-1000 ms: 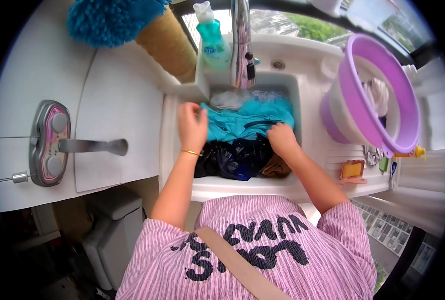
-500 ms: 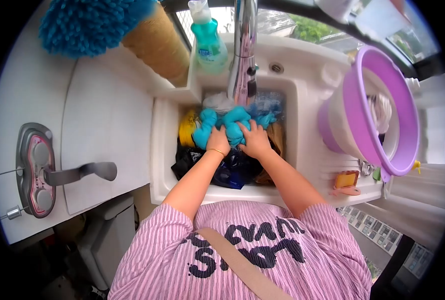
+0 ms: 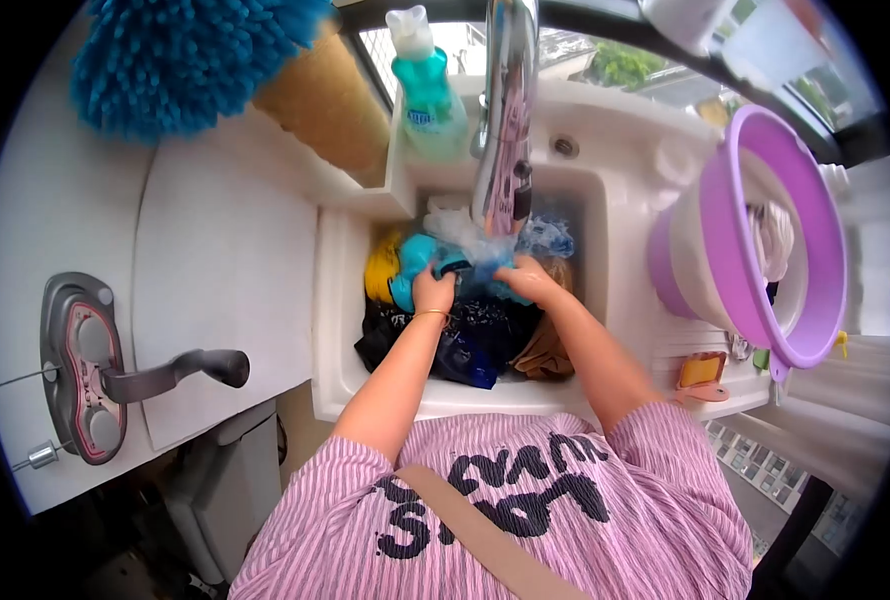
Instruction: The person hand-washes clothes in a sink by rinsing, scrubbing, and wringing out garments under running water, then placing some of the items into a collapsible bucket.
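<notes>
Both my hands are in the white sink [image 3: 585, 330], low under the faucet [image 3: 508, 120]. My left hand [image 3: 433, 290] is closed on a puffy turquoise plastic bag [image 3: 418, 252], where a dark patch shows beside the fingers. A little to the right, my right hand [image 3: 527, 278] grips the thin, wet part of the same bag, directly below the spout. Water seems to run over it, blurring that spot. Around them lie a yellow bag [image 3: 382, 270], dark blue and black plastic [image 3: 470, 340], a brown piece [image 3: 545, 352] and clear crumpled plastic [image 3: 550, 238].
A green soap bottle [image 3: 430, 100] stands behind the sink's left corner. On the right is a purple-rimmed collapsible bucket [image 3: 730, 260] with cloth inside, near a soap dish [image 3: 703, 375]. A blue fluffy duster [image 3: 195, 60] and grey metal fixture [image 3: 85, 370] are left.
The turquoise bag has gone from a bunched lump under both hands to being spread between them. My right hand has shifted right, beneath the spout. The view has tilted slightly.
</notes>
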Action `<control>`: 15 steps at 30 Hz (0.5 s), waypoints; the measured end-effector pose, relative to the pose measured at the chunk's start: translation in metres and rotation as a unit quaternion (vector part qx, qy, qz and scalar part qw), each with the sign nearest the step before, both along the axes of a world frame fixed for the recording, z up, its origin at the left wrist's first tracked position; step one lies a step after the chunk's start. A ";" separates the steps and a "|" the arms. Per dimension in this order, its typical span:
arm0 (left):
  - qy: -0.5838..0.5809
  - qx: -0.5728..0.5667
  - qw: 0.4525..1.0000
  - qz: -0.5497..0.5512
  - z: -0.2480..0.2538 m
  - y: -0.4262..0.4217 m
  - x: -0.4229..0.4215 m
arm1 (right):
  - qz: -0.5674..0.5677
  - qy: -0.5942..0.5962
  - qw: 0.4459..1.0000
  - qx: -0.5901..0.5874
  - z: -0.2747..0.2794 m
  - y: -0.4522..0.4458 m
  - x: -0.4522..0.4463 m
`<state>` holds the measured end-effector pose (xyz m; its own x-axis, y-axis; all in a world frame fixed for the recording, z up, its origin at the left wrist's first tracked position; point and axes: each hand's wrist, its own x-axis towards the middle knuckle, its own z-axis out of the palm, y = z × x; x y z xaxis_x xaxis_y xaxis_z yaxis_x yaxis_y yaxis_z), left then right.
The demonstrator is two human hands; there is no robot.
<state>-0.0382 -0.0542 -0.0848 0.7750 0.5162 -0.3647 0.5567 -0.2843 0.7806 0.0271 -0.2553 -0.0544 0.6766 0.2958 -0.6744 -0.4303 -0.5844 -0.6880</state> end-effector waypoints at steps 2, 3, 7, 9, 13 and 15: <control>0.009 -0.017 0.996 -0.085 -0.011 0.010 0.013 | -0.048 0.005 0.993 0.111 0.050 -0.003 0.005; -0.003 -0.011 0.994 -0.113 -0.017 0.018 0.023 | 0.049 -0.086 0.995 0.030 0.085 -0.004 0.014; -0.064 0.046 0.976 -0.203 0.030 0.040 0.045 | 0.183 -0.396 0.869 -0.234 0.127 -0.019 0.008; -0.146 0.071 0.958 -0.236 0.060 0.045 0.051 | 0.162 -0.468 0.842 -0.213 0.110 -0.030 0.005; -0.169 0.055 0.935 -0.308 0.138 0.026 0.045 | 0.180 -0.503 0.843 0.063 0.101 -0.012 -0.007; -0.225 0.112 0.910 -0.329 0.162 0.014 0.039 | 0.153 -0.460 0.864 0.131 0.093 0.010 -0.016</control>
